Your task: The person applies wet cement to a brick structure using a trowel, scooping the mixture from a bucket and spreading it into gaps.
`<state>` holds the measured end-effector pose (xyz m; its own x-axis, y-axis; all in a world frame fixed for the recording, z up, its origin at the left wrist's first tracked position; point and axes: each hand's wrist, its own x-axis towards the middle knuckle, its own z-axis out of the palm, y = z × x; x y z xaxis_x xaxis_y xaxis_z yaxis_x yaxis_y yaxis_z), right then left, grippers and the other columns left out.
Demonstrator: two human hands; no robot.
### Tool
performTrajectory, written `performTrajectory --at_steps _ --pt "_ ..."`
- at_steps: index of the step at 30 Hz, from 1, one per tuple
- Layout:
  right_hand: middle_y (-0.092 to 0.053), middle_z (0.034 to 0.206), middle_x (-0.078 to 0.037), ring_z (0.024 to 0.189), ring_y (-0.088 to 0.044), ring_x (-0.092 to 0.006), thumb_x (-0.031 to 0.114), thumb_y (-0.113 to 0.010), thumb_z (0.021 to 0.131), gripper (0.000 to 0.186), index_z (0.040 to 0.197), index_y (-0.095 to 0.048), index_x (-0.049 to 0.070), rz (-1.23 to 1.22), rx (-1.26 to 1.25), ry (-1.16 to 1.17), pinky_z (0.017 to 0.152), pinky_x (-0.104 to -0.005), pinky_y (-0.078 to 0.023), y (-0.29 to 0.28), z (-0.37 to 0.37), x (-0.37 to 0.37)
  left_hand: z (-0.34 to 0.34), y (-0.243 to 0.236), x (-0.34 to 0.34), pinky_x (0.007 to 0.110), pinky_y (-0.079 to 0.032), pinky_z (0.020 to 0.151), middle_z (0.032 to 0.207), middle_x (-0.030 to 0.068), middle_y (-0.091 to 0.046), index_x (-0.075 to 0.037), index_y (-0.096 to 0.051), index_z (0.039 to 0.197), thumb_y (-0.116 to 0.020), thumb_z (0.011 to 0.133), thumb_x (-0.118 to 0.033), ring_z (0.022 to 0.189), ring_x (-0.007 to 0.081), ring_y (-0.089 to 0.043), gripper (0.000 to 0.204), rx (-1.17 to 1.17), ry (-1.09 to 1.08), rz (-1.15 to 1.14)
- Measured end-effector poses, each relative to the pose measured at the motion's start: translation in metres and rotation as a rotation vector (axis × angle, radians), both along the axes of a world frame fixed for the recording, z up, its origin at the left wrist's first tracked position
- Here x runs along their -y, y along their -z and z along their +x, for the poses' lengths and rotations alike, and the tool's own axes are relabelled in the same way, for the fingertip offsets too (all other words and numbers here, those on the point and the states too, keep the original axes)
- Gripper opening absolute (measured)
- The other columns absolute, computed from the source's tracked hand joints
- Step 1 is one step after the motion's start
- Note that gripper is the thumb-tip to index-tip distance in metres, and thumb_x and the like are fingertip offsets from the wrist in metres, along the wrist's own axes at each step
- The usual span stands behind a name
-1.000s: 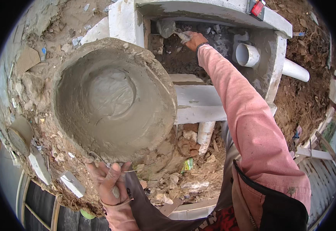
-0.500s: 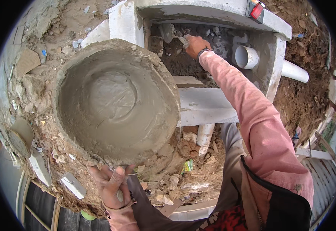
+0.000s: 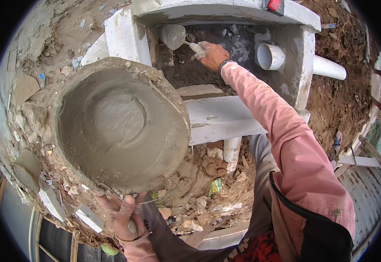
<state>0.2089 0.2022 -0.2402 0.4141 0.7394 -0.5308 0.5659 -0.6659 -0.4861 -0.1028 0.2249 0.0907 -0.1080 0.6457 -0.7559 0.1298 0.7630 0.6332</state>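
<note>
Inside the concrete chamber point(image 3: 225, 11), right hand point(image 3: 212, 54): fingers closed on a trowel point(image 3: 175, 36). Left hand point(image 3: 125, 214): fingers gripping the mortar pan point(image 3: 120, 126) at its near rim.

The left hand point(image 3: 123, 216) is curled tight in a grip close to the body, while the right hand point(image 3: 212, 55) is clenched at full forward arm's reach.

Wet grey mortar (matt) in pan point(image 3: 120, 126)
</note>
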Motion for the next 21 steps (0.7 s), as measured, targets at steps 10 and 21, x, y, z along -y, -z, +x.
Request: performTrajectory --at_steps 10,21 --pt "-0.062 0.091 -0.024 0.083 -0.063 -0.0404 0.005 -0.054 0.076 0.036 0.111 -0.055 -0.003 0.192 0.039 -0.280 0.073 -0.0460 -0.052 -0.071 -0.058 -0.019 0.003 0.000 0.002 0.040 -0.057 0.082 0.134 0.0189 -0.039 -0.010 -0.014 0.145 -0.059 0.078 0.007 0.110 0.0299 -0.054 0.083 -0.014 0.056 0.025" --pt "-0.060 0.090 -0.023 0.085 -0.060 -0.0435 0.005 -0.056 0.073 0.031 0.103 -0.054 0.000 0.261 -0.221 -0.010 0.077 -0.0504 -0.049 -0.027 -0.042 0.005 0.007 0.003 0.012 0.038 -0.059 0.079 0.122 0.0202 -0.051 -0.010 -0.017 0.143 -0.059 0.080 0.008 0.099 0.0289 -0.061 0.078 0.038 0.029 0.079"
